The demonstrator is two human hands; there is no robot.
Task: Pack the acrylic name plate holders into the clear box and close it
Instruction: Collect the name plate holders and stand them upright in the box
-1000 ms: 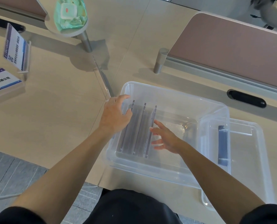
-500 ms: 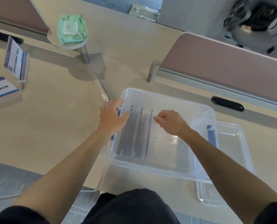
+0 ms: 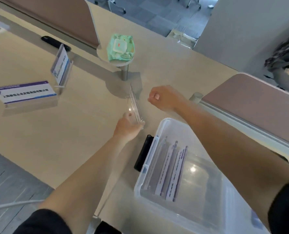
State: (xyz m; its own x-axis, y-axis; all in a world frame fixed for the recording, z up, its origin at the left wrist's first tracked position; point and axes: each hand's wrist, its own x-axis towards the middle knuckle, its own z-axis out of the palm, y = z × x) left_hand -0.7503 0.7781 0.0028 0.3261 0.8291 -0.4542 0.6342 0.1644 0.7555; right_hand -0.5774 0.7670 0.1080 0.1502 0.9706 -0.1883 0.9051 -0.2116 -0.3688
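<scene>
My left hand (image 3: 126, 127) reaches out over the pale wooden desk (image 3: 76, 125), its fingers closed around the near end of a clear acrylic name plate holder (image 3: 135, 105), which stands on edge and runs away from me toward a round pedestal. My right hand (image 3: 164, 97) hangs in the air just to the right of that holder, curled into a loose fist with nothing in it and not touching the holder. Below my right forearm, near the desk's front edge, sits the clear box (image 3: 187, 210), open at the top. Three more holders with purple-printed inserts (image 3: 171, 171) stand upright in a row against its left side. A black slot (image 3: 142, 153) in the desk lies just beside the box's left wall. Farther left on the desk are two more holders with blue and purple printed cards: one lying low (image 3: 24, 93), and one standing up (image 3: 61, 66) behind it. On the small round pedestal (image 3: 116, 62) beyond my hands rests a green pack of wet wipes (image 3: 121, 48). Dusty pink divider panels (image 3: 255, 105) rise at the far left and at the right of the desk.
</scene>
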